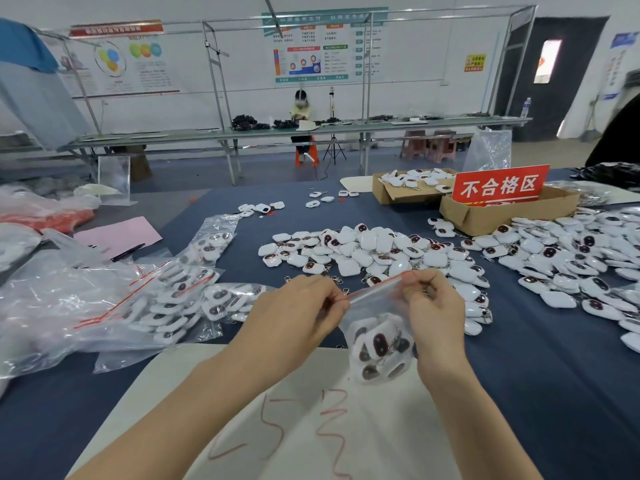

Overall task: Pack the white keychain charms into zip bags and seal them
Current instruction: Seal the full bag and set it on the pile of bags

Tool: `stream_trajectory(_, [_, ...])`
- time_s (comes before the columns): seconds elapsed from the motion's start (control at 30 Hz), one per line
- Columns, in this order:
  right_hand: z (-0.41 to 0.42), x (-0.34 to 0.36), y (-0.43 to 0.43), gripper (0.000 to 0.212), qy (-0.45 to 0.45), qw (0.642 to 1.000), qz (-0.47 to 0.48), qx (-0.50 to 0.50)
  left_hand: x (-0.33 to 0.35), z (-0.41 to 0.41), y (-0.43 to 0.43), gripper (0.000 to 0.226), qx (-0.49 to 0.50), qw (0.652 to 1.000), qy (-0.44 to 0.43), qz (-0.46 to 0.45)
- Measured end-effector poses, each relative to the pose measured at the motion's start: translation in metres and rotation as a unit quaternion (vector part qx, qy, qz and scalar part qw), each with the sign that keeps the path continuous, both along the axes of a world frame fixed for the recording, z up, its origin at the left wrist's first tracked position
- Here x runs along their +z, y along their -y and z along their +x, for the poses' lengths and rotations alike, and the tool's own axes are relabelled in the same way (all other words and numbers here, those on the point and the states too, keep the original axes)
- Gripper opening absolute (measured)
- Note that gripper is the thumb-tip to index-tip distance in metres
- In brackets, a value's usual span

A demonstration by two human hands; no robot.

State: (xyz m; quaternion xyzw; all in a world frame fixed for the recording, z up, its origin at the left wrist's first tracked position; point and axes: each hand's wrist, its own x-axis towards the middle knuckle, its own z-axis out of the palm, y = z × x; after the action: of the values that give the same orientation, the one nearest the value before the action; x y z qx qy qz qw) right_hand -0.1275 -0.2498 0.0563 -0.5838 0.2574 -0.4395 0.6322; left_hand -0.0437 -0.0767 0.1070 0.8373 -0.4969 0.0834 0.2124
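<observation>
Hanging above a white sheet (304, 438) scrawled with red marks, a clear zip bag (375, 303) is held at its red strip: left hand (298, 313) pinches the strip's left end, right hand (434, 306) the right end. Several white keychain charms (379, 344) bunch at the bag's bottom. At left, filled bags (180, 299) lie heaped. Beyond, loose charms (374, 251) cover the blue tablecloth (554, 375); farther back, a cardboard box (485, 218) holds a red sign (500, 185).

The left hand (298, 306) and right hand (438, 310) each pinch the red zip strip of a clear zip bag (374, 303) in their fingers (333, 300). White charms (379, 344) sit bunched in it below the fingers. Beyond the fingers, loose charms (363, 251) lie heaped on the table (554, 375). Left of the fingers lie filled bags (180, 299).
</observation>
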Motion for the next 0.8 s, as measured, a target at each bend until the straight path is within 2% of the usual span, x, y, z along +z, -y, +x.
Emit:
stream_trajectory(0.3, [0.002, -0.004, -0.002, 0.039, -0.007, 0.999, 0.020, 0.035, -0.008, 0.011, -0.014, 0.020, -0.013, 1.000, 0.004, -0.027])
stream_trajectory(0.4, [-0.001, -0.004, -0.004, 0.026, -0.023, 0.995, -0.005, 0.101, -0.015, 0.021, -0.020, 0.017, -0.019, 0.997, -0.059, -0.050])
stream_trajectory(0.5, [0.000, -0.006, -0.013, 0.017, -0.009, 0.990, -0.073, 0.121, -0.017, 0.025, -0.017, 0.007, -0.036, 0.986, -0.135, -0.092])
stream_trajectory(0.6, [0.004, -0.009, -0.023, 0.015, -0.007, 0.987, -0.091, 0.130, -0.019, 0.023, -0.008, 0.010, -0.050, 0.978, -0.177, -0.099])
stream_trajectory(0.8, [0.000, -0.004, -0.025, 0.027, -0.026, 0.981, -0.070, 0.182, -0.018, 0.021, -0.006, 0.014, -0.049, 0.985, -0.139, -0.088])
